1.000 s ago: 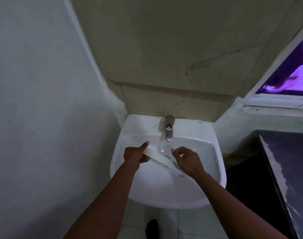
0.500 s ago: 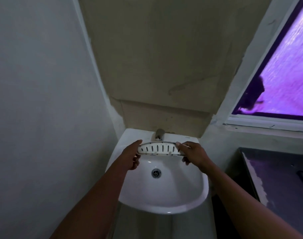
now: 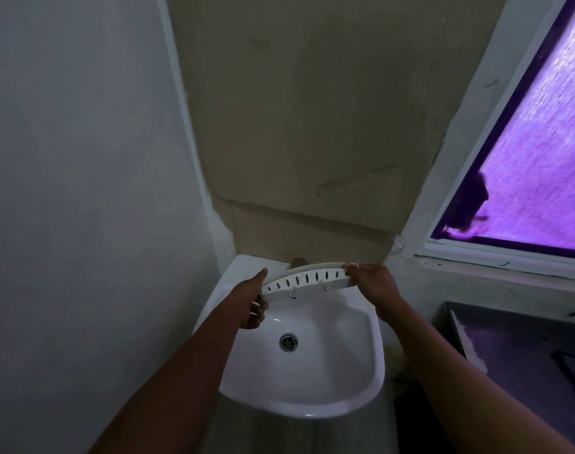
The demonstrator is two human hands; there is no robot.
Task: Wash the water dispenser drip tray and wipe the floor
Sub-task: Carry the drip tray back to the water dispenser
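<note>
The white drip tray, curved and pierced with a row of slots, is held up on edge over the back of the white sink. My left hand grips its left end, thumb on top and fingers curled beneath. My right hand pinches its right end. The tray hides most of the tap behind it. The drain lies open in the basin below.
A grey wall closes in on the left and a beige wall stands behind the sink. A purple-lit window is at upper right. A dark metal counter stands right of the sink.
The tray has come up out of the basin and turned upright, slots facing me, and has risen slightly since half a second ago. My view has tilted upward.
</note>
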